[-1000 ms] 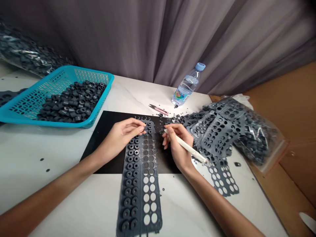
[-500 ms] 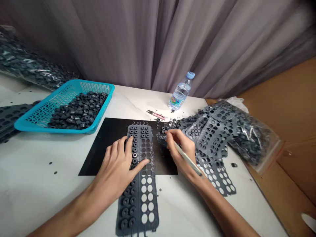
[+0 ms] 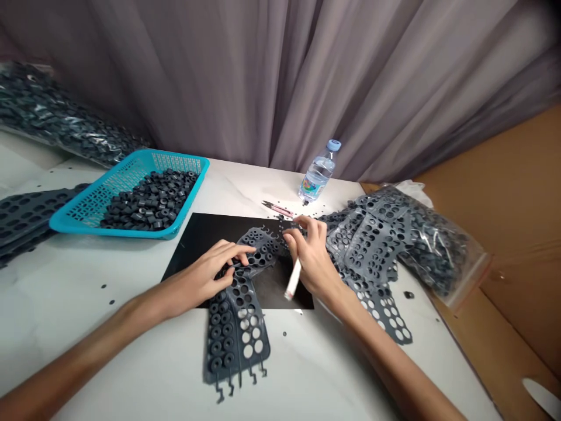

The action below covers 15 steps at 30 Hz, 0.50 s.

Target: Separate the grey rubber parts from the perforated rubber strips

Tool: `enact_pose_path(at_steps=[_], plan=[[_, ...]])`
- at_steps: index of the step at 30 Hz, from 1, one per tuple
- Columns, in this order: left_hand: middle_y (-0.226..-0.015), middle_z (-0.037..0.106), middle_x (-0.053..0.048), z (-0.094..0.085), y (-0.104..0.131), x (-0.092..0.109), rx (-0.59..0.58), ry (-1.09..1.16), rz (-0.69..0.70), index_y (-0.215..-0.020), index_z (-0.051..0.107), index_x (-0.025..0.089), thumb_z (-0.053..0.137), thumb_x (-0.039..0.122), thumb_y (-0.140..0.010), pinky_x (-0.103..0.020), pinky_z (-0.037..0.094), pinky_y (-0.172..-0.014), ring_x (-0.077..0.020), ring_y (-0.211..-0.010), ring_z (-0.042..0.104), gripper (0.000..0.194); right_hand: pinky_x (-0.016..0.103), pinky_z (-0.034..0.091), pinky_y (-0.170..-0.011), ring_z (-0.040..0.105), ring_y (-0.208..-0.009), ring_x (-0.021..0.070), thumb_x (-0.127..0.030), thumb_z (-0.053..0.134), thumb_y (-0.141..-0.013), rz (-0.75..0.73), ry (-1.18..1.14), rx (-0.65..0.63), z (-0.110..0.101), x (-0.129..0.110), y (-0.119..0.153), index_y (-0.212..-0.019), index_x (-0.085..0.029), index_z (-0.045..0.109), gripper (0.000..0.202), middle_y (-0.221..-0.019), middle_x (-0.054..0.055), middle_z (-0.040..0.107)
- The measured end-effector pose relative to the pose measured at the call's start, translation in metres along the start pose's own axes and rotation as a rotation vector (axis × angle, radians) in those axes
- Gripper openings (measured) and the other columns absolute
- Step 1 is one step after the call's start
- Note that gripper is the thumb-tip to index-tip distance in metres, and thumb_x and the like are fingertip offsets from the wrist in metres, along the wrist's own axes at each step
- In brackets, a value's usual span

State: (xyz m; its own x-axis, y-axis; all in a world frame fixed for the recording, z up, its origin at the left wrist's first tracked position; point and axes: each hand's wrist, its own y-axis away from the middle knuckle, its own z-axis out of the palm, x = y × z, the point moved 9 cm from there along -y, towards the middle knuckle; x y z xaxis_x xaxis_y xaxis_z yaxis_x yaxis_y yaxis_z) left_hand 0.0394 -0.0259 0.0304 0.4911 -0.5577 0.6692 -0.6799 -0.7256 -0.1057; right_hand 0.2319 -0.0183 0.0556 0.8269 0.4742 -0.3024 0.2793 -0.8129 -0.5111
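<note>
- My left hand, fingers curled in, grips the bent grey sheet by its left edge.
- My right hand, partly closed, holds a white tool.
- Grey sheet spans black mat and white table.

Your left hand hides part of the grey sheet; your right hand covers one end of the white tool.
</note>
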Motion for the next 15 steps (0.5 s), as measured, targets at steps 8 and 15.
enact_pose_path(at_steps=[8, 15], plan=[[-0.101, 0.062, -0.007, -0.017, 0.04, -0.012, 0.245, -0.388, -0.328, -0.102, 0.059, 0.021, 0.059, 0.077, -0.094, -0.047, 0.049, -0.09, -0.0311, -0.098, 0.062, 0.056, 0.048, 0.047, -0.105, 0.052, -0.115, 0.0302, -0.024, 0.067, -0.1, -0.289, -0.125, -0.603, 0.085, -0.017, -0.071, -0.139, -0.02, 0.062, 0.039, -0.12, 0.013, 0.063], [-0.095, 0.061, -0.006, 0.007, 0.068, -0.01, 0.218, -0.409, -0.418, -0.089, 0.056, 0.024, 0.063, 0.082, -0.086, -0.043, 0.048, -0.079, -0.0318, -0.092, 0.062, 0.059, 0.038, 0.045, -0.096, 0.05, -0.109, 0.0268, -0.008, 0.06, -0.094, -0.365, -0.212, -0.648, 0.059, -0.042, -0.097, -0.103, -0.018, 0.067, 0.015, -0.109, 0.011, 0.064]])
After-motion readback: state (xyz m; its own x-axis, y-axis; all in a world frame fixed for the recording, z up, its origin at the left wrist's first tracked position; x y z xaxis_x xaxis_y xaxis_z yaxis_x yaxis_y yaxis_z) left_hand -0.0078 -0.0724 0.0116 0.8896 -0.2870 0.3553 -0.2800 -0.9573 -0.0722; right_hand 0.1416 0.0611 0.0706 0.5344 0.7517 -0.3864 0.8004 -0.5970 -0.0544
